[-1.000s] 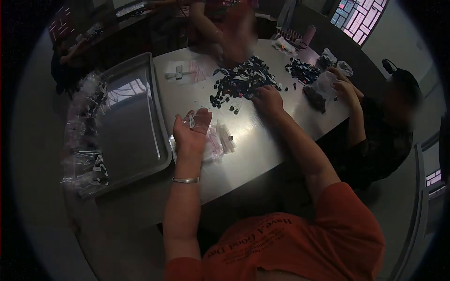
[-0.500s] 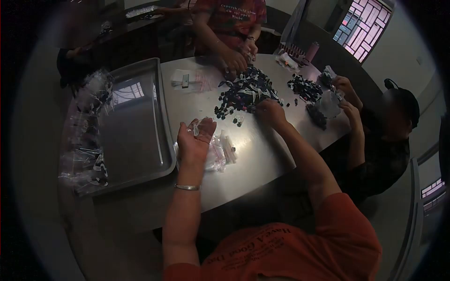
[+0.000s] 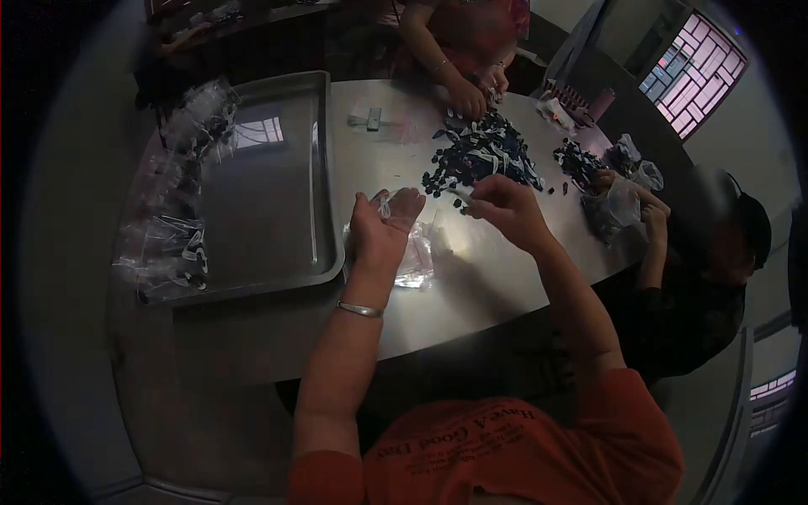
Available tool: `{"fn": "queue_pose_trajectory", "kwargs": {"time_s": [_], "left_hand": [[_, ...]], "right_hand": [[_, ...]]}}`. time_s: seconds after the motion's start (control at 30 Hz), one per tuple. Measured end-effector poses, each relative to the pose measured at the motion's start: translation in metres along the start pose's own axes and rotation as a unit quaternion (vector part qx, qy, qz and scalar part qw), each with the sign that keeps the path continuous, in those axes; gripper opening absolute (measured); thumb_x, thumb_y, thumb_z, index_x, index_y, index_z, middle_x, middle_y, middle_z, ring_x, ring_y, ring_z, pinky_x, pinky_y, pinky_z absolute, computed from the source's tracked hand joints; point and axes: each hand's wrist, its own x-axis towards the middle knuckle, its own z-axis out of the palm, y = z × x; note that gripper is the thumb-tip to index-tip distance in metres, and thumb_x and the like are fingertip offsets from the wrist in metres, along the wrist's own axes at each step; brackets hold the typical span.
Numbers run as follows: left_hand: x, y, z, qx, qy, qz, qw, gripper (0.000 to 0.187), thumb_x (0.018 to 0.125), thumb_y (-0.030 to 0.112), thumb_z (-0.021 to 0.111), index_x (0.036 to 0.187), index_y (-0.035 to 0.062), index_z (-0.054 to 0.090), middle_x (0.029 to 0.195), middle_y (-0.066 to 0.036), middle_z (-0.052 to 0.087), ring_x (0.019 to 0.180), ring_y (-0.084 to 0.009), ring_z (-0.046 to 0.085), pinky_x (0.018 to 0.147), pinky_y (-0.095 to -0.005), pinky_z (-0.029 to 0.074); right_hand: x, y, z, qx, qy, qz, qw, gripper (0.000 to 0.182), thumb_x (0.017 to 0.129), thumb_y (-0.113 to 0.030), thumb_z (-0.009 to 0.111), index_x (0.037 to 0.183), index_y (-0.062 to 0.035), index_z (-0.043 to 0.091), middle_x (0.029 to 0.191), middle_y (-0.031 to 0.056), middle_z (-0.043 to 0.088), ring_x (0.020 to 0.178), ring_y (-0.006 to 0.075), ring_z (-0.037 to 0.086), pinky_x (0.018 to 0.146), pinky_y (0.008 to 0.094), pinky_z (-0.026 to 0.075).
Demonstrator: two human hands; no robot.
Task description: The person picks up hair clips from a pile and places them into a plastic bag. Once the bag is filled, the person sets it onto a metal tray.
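Centre frame, left hand cupped a clear bag, palm up; right hand pinched a small part off the pile. Best to hold the bag mouth wide.

A small clear bag is held in the raised left hand. A small piece is pinched by the right hand beside the dark parts pile. A metal tray is seen left.
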Motion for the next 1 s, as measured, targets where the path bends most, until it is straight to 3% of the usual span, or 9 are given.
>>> {"fn": "queue_pose_trajectory", "kwargs": {"time_s": [0.07,0.2,0.3,0.53,0.6,0.7,0.87,0.93,1.0], "left_hand": [[0.006,-0.001,-0.004,-0.002,0.009,-0.001,1.0,0.043,0.098,0.04,0.028,0.106,-0.0015,0.037,0.105,-0.031,0.05,0.099,-0.044,0.055,0.089,-0.0599,0.046],[0.002,-0.007,-0.001,0.023,0.01,-0.008,1.0,0.044,0.098,0.04,0.029,0.111,-0.0011,0.035,0.109,-0.031,0.047,0.101,-0.0439,0.054,0.09,-0.0587,0.045],[0.003,-0.007,-0.004,0.023,0.001,-0.011,1.0,0.044,0.098,0.04,0.028,0.113,-0.0007,0.034,0.111,-0.031,0.047,0.102,-0.0438,0.053,0.092,-0.0577,0.044],[0.011,-0.001,-0.013,-0.025,-0.043,-0.01,0.999,0.061,0.097,0.045,0.023,0.129,-0.006,0.025,0.115,-0.032,0.046,0.104,-0.0445,0.052,0.094,-0.0568,0.042],[0.006,0.0,-0.009,-0.027,-0.044,-0.01,0.999,0.069,0.096,0.048,0.02,0.131,-0.0125,0.019,0.117,-0.033,0.046,0.104,-0.0448,0.052,0.095,-0.057,0.041],[0.0,-0.002,-0.002,0.0,-0.041,-0.029,0.999,0.072,0.095,0.05,0.018,0.13,-0.0136,0.02,0.117,-0.034,0.046,0.105,-0.0445,0.051,0.095,-0.0542,0.042],[-0.007,0.001,0.006,0.021,-0.086,-0.047,0.995,0.077,0.093,0.054,0.013,0.13,-0.0131,0.02,0.122,-0.035,0.043,0.107,-0.0451,0.05,0.096,-0.0543,0.039],[-0.028,0.0,0.027,0.041,-0.03,-0.067,0.996,0.059,0.095,0.04,0.016,0.13,-0.0026,0.036,0.122,-0.022,0.048,0.108,-0.0359,0.049,0.09,-0.0474,0.043],[-0.025,0.002,0.021,0.043,-0.054,-0.068,0.995,0.059,0.095,0.04,0.015,0.13,-0.003,0.035,0.122,-0.022,0.047,0.108,-0.0359,0.049,0.09,-0.0476,0.043]], "right_hand": [[-0.005,-0.023,0.014,-0.146,-0.025,-0.092,0.985,0.007,0.078,-0.001,0.066,0.081,-0.0014,0.059,0.079,0.0026,0.057,0.07,0.0093,0.058,0.06,0.0233,0.048],[-0.001,-0.045,0.044,-0.338,-0.045,-0.207,0.917,0.01,0.071,-0.003,0.065,0.081,-0.0026,0.063,0.081,0.0124,0.057,0.071,0.0288,0.059,0.065,0.0349,0.05],[0.014,-0.038,0.064,-0.353,-0.027,-0.268,0.896,0.01,0.073,-0.001,0.067,0.082,-0.0024,0.064,0.08,0.0088,0.059,0.067,0.0205,0.061,0.059,0.0294,0.051],[0.008,-0.034,0.061,-0.298,0.059,-0.213,0.929,0.009,0.073,-0.001,0.071,0.08,-0.0008,0.065,0.079,0.0081,0.065,0.067,0.0142,0.064,0.058,0.0247,0.051],[0.008,-0.029,0.061,-0.241,0.086,-0.226,0.94,0.01,0.074,-0.009,0.072,0.081,-0.003,0.067,0.074,0.0091,0.063,0.061,0.0172,0.062,0.056,0.0259,0.049],[0.006,-0.039,0.063,-0.31,0.081,-0.246,0.915,0.01,0.074,-0.013,0.072,0.08,-0.0065,0.068,0.075,0.0054,0.063,0.063,0.0183,0.063,0.056,0.0266,0.05],[0.014,-0.05,0.07,-0.453,0.044,-0.269,0.849,0.012,0.069,-0.011,0.071,0.08,-0.0081,0.067,0.076,0.0043,0.064,0.068,0.0237,0.063,0.059,0.0318,0.052],[0.018,-0.048,0.073,-0.43,0.046,-0.265,0.862,0.012,0.069,-0.011,0.07,0.08,-0.0076,0.067,0.078,0.0047,0.064,0.07,0.024,0.064,0.061,0.0324,0.052],[0.019,-0.044,0.074,-0.407,0.047,-0.262,0.874,0.012,0.069,-0.01,0.069,0.08,-0.0071,0.066,0.079,0.005,0.065,0.072,0.0243,0.064,0.062,0.033,0.052]]}}
